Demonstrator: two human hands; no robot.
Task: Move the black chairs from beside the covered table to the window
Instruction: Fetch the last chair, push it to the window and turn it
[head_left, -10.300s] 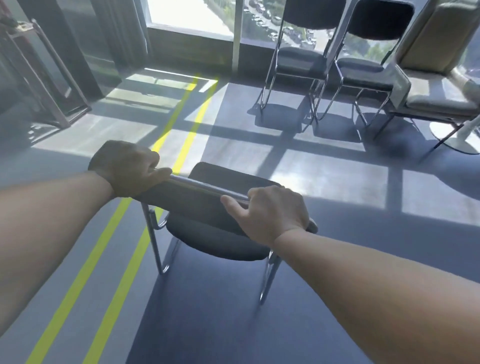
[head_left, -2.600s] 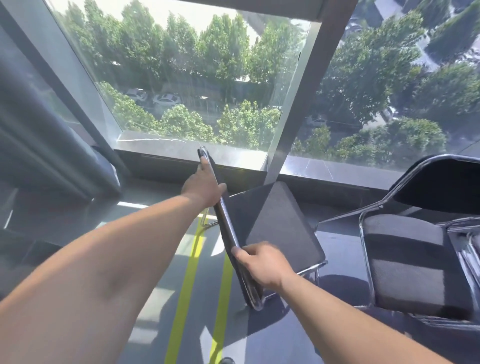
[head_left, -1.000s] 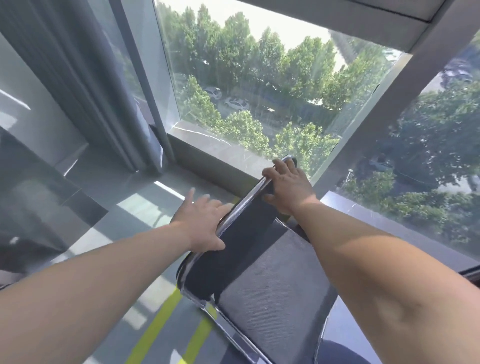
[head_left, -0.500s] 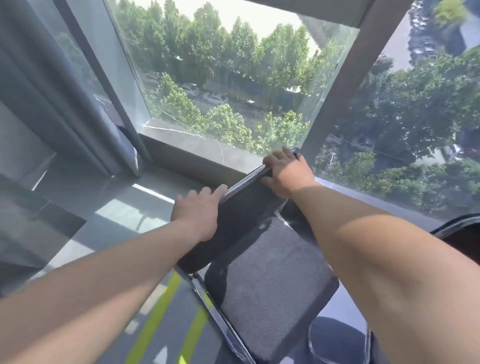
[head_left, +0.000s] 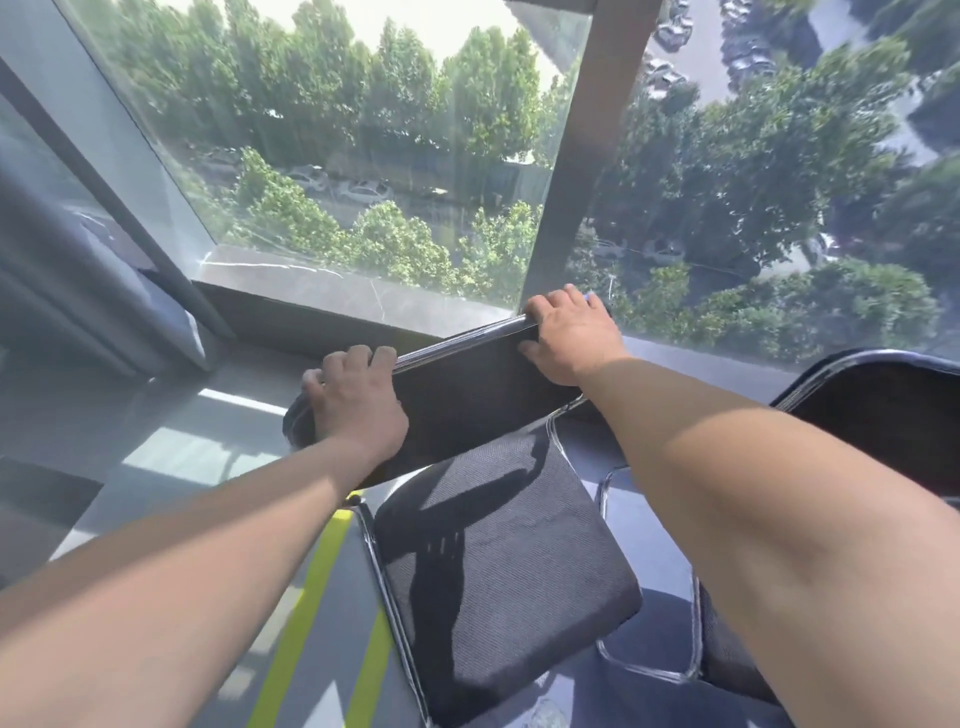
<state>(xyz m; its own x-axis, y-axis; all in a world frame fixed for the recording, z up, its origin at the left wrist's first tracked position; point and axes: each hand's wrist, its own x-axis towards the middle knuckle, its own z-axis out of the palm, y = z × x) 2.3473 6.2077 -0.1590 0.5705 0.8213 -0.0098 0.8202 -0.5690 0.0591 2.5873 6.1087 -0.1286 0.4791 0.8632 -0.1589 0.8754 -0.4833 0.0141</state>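
Left hand (head_left: 358, 400) and right hand (head_left: 566, 338) each keep a closed grip on the black chair (head_left: 498, 540) backrest — squaring it against the window (head_left: 363, 156).

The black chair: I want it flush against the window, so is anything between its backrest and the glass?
Nothing visible stands between them. Both the left hand and right hand grip the black chair by its backrest top, which already sits by the window sill. Another chair stands alongside, to its right.

The chair (head_left: 498, 561) stands just before the window (head_left: 395, 156), a second chair (head_left: 883, 415) to its right.
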